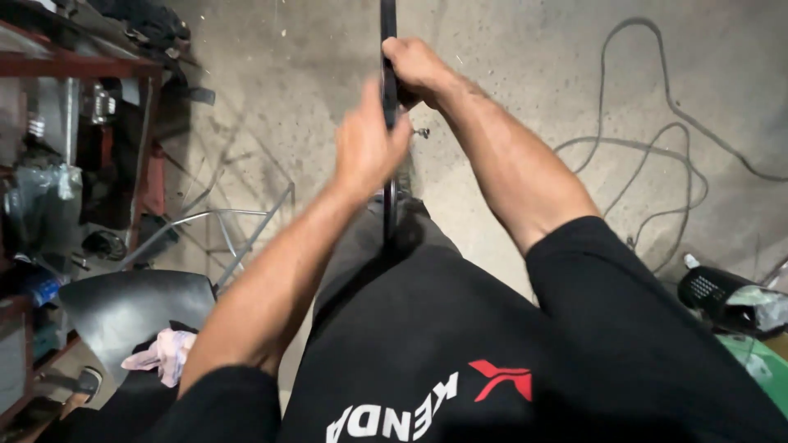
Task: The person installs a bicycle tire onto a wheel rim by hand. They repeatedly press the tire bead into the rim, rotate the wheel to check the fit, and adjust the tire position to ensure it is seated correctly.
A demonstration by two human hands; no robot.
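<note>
Shelving (49, 164) of rusty metal stood at the far left, crowded with dim parts that could not be told apart. Nearer, a black curved panel (135, 308) lay with a pale pink rag (164, 354) at its near edge, and just to the right of it a bare wire frame (238, 234) rested on the concrete floor (287, 74).

At the centre a thin black wheel rim (388, 49) was held upright, edge-on to the camera, its lower part reaching down toward the lap. The left hand (367, 148) was wrapped around it at mid-height, fingers closed on the rim. The right hand (419, 70) was clamped on it a little farther up, fingers likewise closed. A small valve stem (422, 131) was seen sticking out to the right between the two hands.

For this step to be done well, it was judged that the rim should be kept upright and steady by both hands, with the stem left uncovered and not pressed sideways.

To the right, loose cables (657, 148) were looped over the floor, well apart from the hands.
</note>
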